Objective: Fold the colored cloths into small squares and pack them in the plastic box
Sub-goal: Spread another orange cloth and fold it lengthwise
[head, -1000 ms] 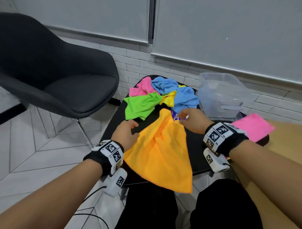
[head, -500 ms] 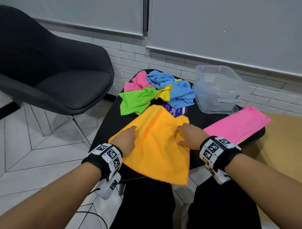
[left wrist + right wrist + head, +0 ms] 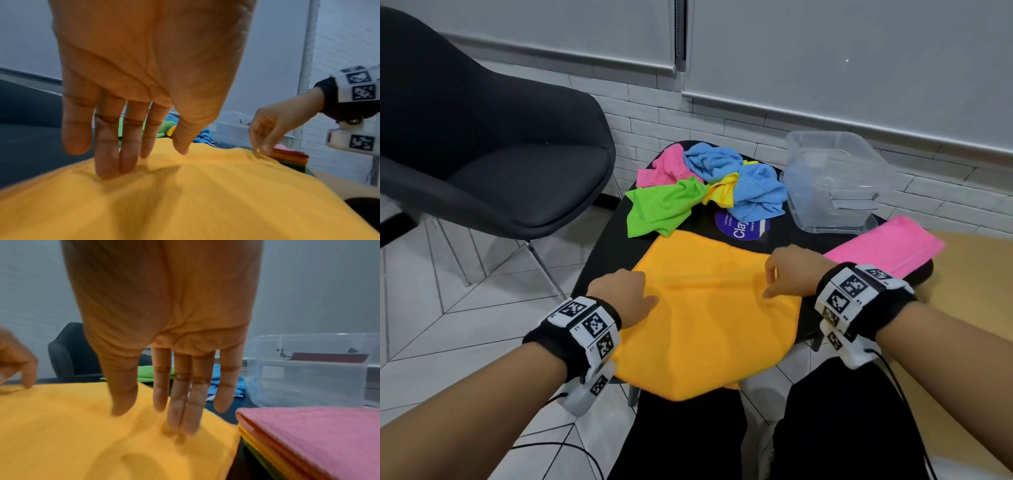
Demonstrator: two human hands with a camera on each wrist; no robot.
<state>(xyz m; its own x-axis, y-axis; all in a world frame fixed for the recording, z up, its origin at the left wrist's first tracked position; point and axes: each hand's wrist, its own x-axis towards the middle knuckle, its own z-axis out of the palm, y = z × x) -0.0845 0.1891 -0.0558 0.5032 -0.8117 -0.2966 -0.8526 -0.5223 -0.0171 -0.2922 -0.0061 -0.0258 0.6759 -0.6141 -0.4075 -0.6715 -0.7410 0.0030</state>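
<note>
Our fingers (image 3: 107, 162) on the left hand (image 3: 625, 296) lie straight and relaxed, their tips pressing down on the orange cloth (image 3: 709, 318) near its left edge, grasping nothing. On the right hand (image 3: 796, 274) the fingers (image 3: 185, 415) are likewise extended and released, the middle ones touching the orange cloth by its right edge; in the left wrist view they look slightly bent at the tips, but we see no fold of fabric caught between them. The orange cloth is spread over the near part of the black tabletop (image 3: 606, 246), and its near edge hangs off toward our lap. Beyond it sits a loose heap: a green cloth (image 3: 661, 209), a pink cloth (image 3: 664, 169), two blue cloths (image 3: 753, 195) and a yellow cloth (image 3: 722, 193), touching one another. The clear plastic box (image 3: 835, 181) stands at the far right of the tabletop, just beside the heap. To the right of the orange cloth lies a stack of folded cloths (image 3: 308, 434), pink on top. A dark chair (image 3: 493, 137) stands to the left.
</note>
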